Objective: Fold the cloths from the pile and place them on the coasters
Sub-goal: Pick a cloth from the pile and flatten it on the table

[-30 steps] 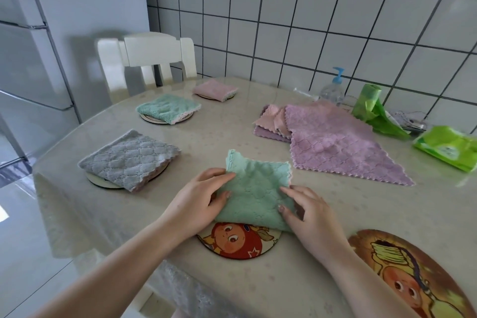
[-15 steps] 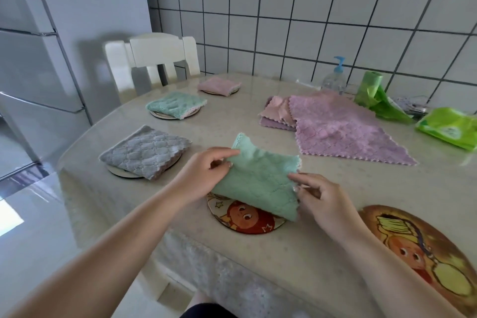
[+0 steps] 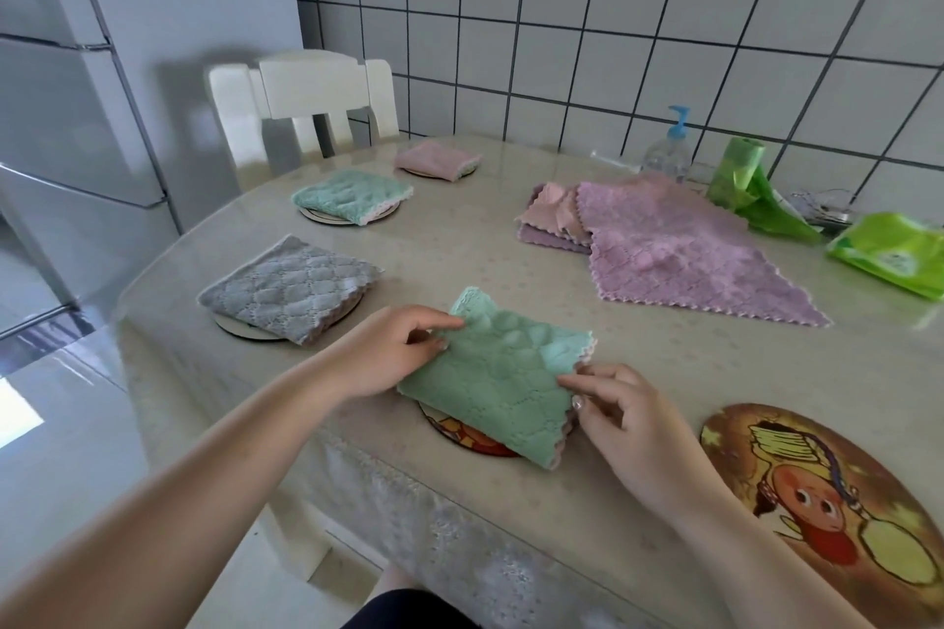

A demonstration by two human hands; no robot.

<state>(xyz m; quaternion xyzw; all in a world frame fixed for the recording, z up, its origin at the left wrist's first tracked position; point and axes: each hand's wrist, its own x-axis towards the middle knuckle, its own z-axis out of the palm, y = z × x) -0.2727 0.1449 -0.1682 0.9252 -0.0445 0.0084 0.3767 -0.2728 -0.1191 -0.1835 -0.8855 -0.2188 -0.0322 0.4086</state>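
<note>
While the pale counter (image 3: 459,240) takes up most of the view, a white chair (image 3: 306,102) stands at its far end against a tiled wall (image 3: 613,41). Spread flat on the right half lies a large lilac cloth (image 3: 679,250), its near corner pointing right, partly covering the small pile (image 3: 549,220) of pink and purple cloths. On the near right edge sits a big cartoon mat (image 3: 827,490). Along the left side three folded cloths each rest on a round coaster: a grey cloth (image 3: 286,291), a mint cloth (image 3: 347,189) farther back, and a pink cloth (image 3: 437,159) nearest the chair. At the front, a folded green cloth (image 3: 500,373) lies tilted over a cartoon coaster (image 3: 470,437), hiding most of it. The left hand (image 3: 388,352) pinches the green cloth's far-left corner between thumb and fingers, while the right hand (image 3: 628,419) pinches its right edge with curled fingers. By the wall stand a pump bottle (image 3: 666,151), a green bag roll (image 3: 740,174) and a green packet (image 3: 894,253).
</note>
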